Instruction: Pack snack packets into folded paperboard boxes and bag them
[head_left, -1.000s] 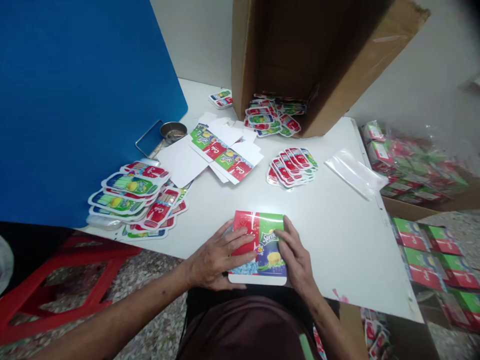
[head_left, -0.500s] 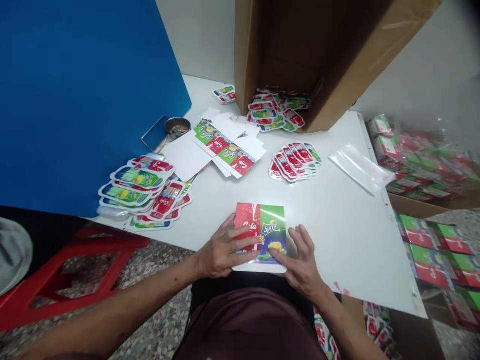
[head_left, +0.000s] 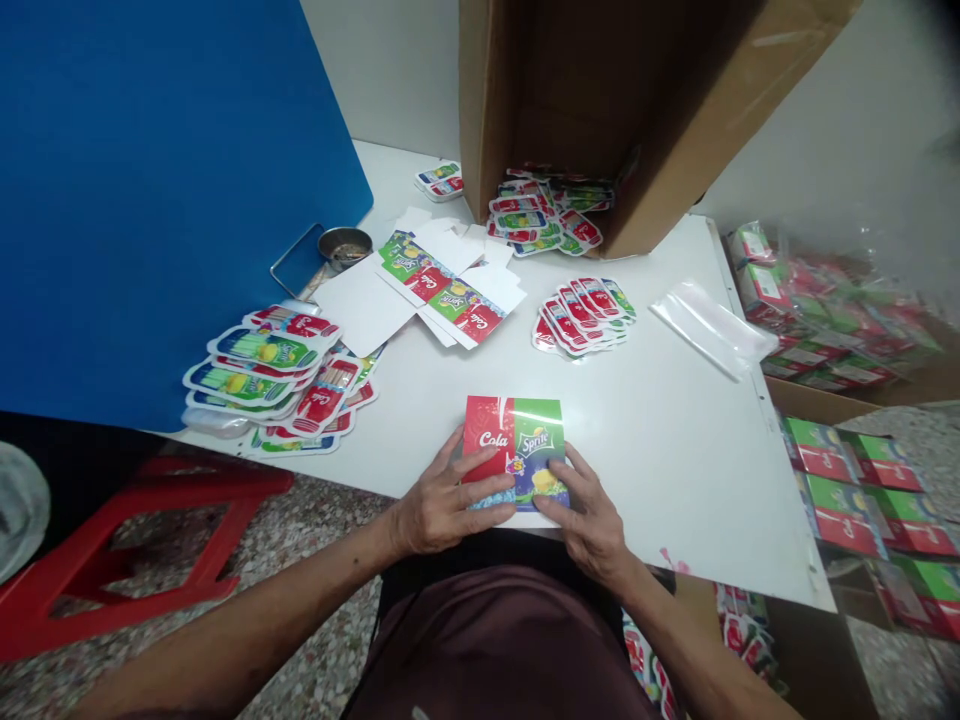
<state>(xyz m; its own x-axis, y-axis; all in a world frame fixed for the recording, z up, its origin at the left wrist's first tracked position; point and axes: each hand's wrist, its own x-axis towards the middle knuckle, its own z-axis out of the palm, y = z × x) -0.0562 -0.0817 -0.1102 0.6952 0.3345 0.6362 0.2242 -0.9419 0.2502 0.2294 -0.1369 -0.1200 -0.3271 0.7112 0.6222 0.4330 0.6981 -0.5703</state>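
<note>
Now the left hand and right hand lie spread across one Cola-Sprite card, a wide, flat grip, equally near it. The card sits on the white table, long axis pointing away from the person. Four piles of die-cut labels lie beyond.

Folded card: paperboard, printed face glossy and smooth. Worktop: white, smooth laminate with a slight sheen. Carton: brown corrugated cardboard, matt, with rough cut edges. Bag: thin clear plastic, shiny. Bowl: dull grey metal. Board: blue, smooth, material cannot be confirmed. Stool: red moulded plastic. Floor: speckled terrazzo stone, hard-surfaced.
</note>
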